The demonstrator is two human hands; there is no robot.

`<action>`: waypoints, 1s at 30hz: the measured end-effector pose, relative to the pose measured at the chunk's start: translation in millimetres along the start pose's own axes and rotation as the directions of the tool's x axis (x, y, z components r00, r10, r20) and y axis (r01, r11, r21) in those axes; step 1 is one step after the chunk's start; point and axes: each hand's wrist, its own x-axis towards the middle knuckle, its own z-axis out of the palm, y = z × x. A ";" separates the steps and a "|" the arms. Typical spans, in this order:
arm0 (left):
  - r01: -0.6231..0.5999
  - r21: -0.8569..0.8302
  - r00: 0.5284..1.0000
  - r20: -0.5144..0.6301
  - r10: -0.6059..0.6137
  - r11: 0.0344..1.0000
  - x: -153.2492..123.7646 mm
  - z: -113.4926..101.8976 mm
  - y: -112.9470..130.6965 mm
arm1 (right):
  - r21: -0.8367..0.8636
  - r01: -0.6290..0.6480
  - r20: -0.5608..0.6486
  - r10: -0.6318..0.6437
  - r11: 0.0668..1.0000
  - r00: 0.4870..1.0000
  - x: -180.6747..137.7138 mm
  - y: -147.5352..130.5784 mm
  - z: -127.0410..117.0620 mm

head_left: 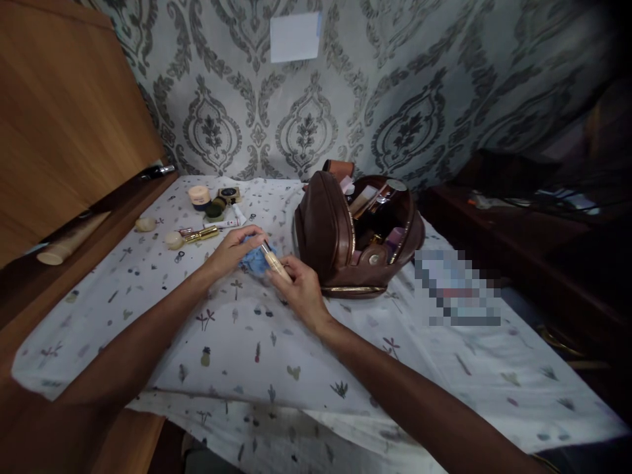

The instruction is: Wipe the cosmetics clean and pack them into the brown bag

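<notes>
My right hand (302, 289) is closed around a slim beige cosmetic tube (277, 264) with a dark, shiny upper end, tilted up to the left. My left hand (237, 249) is closed on a crumpled blue cloth (254, 260), its fingertips at the tube's upper end. Whether those fingers also grip the tube, I cannot tell. Just right of my hands stands a brown leather bag (323, 227), unzipped, with several cosmetics inside. Left of my hands lie a gold tube (201, 234) and a white tube (230, 222).
Behind my left hand are a cream jar (199, 197), a green round container (215, 209) and a small dark-and-gold compact (229, 194). A patterned white cloth (237, 355) covers the table. Wooden furniture (69, 99) borders the left; a blurred-out item (459, 289) lies right of the bag.
</notes>
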 end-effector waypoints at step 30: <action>0.051 -0.171 0.999 -0.003 -0.053 0.984 -1.9 -1.2 2.1 | 0.609 -0.420 0.355 0.243 0.672 0.903 2.1 -9.3 2.1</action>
